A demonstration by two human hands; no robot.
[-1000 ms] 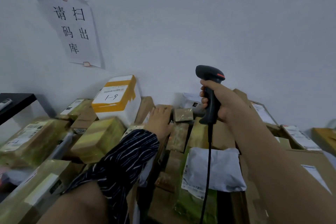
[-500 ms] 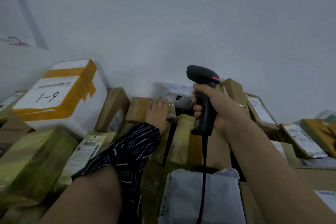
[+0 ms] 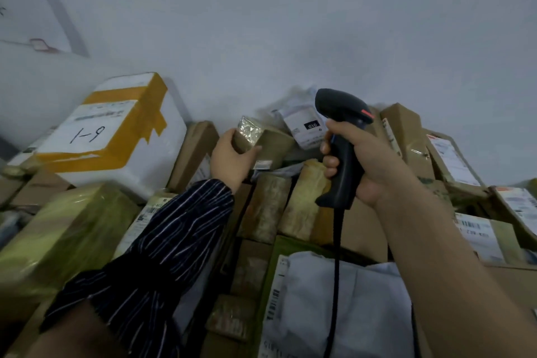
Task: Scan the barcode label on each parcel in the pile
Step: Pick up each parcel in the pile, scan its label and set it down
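Observation:
My left hand [image 3: 232, 158] grips a small brown taped parcel [image 3: 263, 139] and holds it lifted at the back of the pile, near the wall. A sliver of its label shows at its lower edge. My right hand [image 3: 366, 160] holds a black handheld barcode scanner [image 3: 340, 151] by its grip, head up and pointing left toward that parcel; its black cable hangs down. Behind the scanner lies a white-labelled parcel [image 3: 305, 125] marked "010". Many brown cartons fill the pile below both arms.
A white foam box [image 3: 116, 136] with orange tape, marked "1-9", sits at the left against the wall. A grey poly mailer [image 3: 334, 299] lies near the front. Labelled cartons [image 3: 453, 160] lean at the right. Paper sheets [image 3: 26, 0] hang on the wall.
My left hand went from resting flat on the small parcel to gripping it and lifting it off the pile. The scanner stayed upright in my right hand. The view came closer.

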